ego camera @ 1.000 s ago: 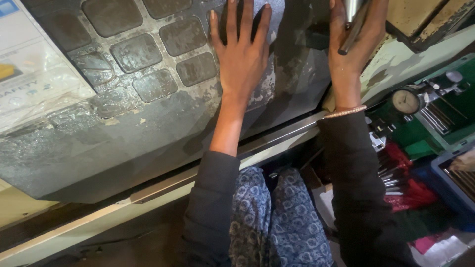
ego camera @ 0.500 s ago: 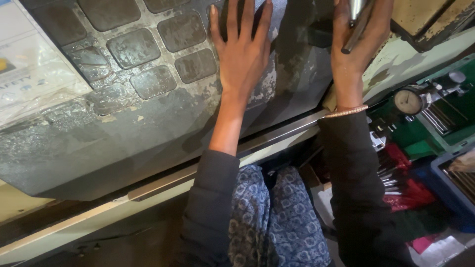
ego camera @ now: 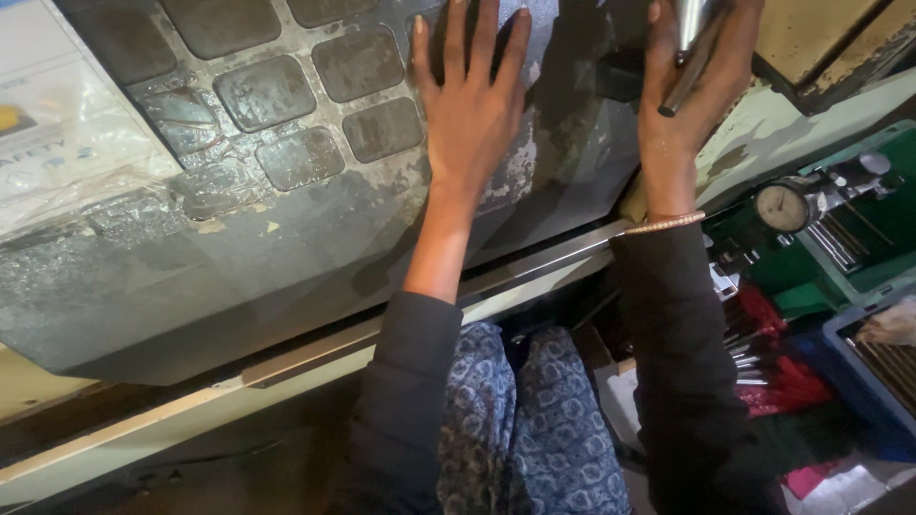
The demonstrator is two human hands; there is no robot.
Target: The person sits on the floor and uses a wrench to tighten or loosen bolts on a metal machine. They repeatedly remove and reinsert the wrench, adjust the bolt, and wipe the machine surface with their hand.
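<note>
We've got our left hand (ego camera: 474, 110) spread flat on the worn keypad panel (ego camera: 286, 191) while our right hand (ego camera: 689, 91) clamps a metal rod (ego camera: 692, 52) near the top edge, and greasy fingers could let it slip.

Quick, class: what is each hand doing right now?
Left hand: open, flat on the worn control panel.
Right hand: closed around a metal rod.
</note>
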